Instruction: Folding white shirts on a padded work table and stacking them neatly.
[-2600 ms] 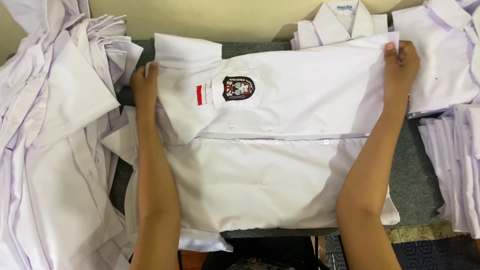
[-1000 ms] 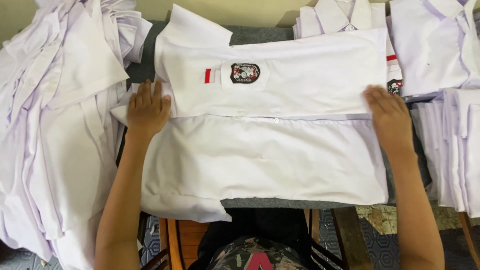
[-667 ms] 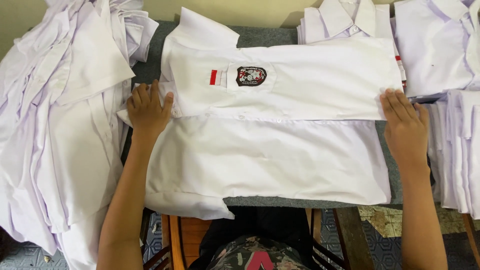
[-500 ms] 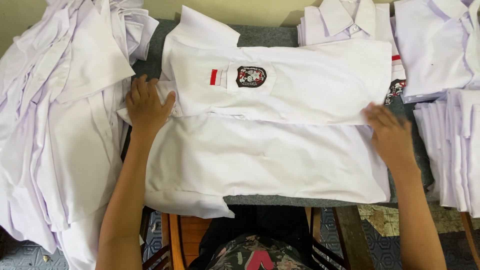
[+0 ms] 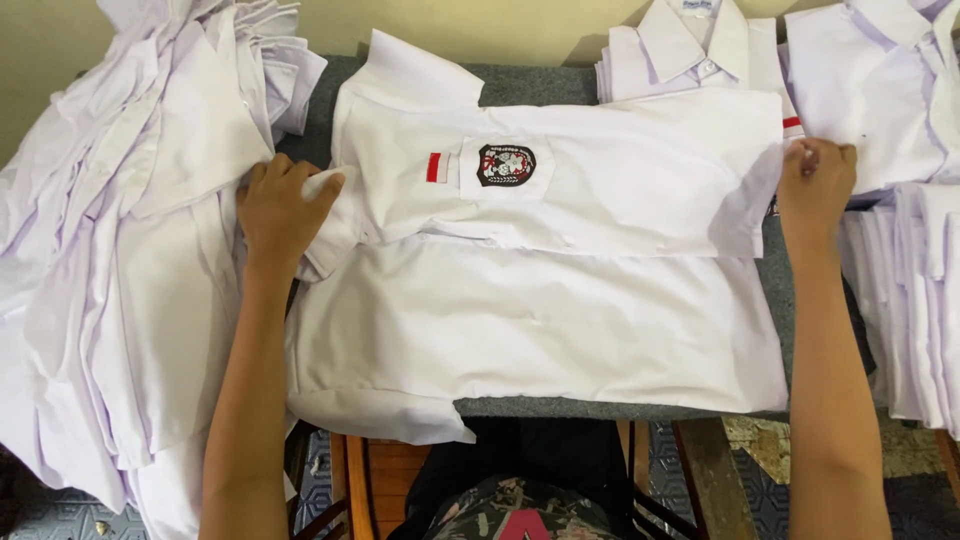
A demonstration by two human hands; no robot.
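Shirt: a white short-sleeved uniform shirt [image 5: 540, 290] lies flat across the grey-covered table [image 5: 520, 85], its upper half folded over along a crease running left to right; a dark crest badge [image 5: 505, 165] and a small red-and-white patch [image 5: 435, 167] face up on the folded part.
Left hand: the left hand [image 5: 283, 208] is closed on the shirt's left edge, fingers curled around a bunched bit of sleeve fabric.
Right hand: the right hand [image 5: 818, 180] pinches the right corner of the folded layer, fingers closed on the cloth, the corner lifted slightly off the table.
Left side: a loose heap of white shirts [image 5: 130, 230] spreads beside the left forearm, touching it.
Far edge: a folded collared shirt [image 5: 690, 45] sits beyond the worked shirt.
Right side: stacks of folded white shirts [image 5: 915, 200] stand just beside the right hand.
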